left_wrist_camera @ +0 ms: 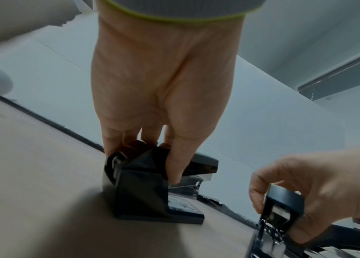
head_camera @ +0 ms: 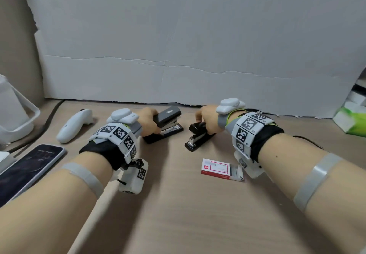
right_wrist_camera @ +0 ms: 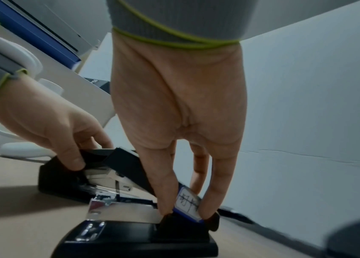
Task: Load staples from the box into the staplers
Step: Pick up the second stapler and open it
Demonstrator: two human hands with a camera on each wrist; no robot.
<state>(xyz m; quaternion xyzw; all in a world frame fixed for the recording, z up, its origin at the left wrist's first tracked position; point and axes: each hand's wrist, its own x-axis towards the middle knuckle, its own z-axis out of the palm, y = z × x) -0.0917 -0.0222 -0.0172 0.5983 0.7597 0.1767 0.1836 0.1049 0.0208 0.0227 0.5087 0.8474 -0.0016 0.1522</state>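
Two black staplers stand on the tan table (head_camera: 188, 204). My left hand (head_camera: 153, 124) grips the rear of the left stapler (head_camera: 170, 115); in the left wrist view, the left hand (left_wrist_camera: 142, 163) holds that stapler (left_wrist_camera: 139, 195) with the thumb on one side and the fingers on the other. My right hand (head_camera: 204, 123) holds the right stapler (head_camera: 195, 141), whose black lid sits lifted above its chrome magazine. In the right wrist view, the right hand (right_wrist_camera: 186, 212) pinches the labelled rear end of that stapler (right_wrist_camera: 130, 240). A red and white staple box (head_camera: 216, 168) lies nearer me, its tray slid partly out.
A white controller (head_camera: 75, 125), a dark phone (head_camera: 29, 166), a cable (head_camera: 45, 127) and a white container (head_camera: 11, 115) sit at the left. White cardboard (head_camera: 178, 55) walls off the back. A green and white package (head_camera: 350, 119) stands at the right.
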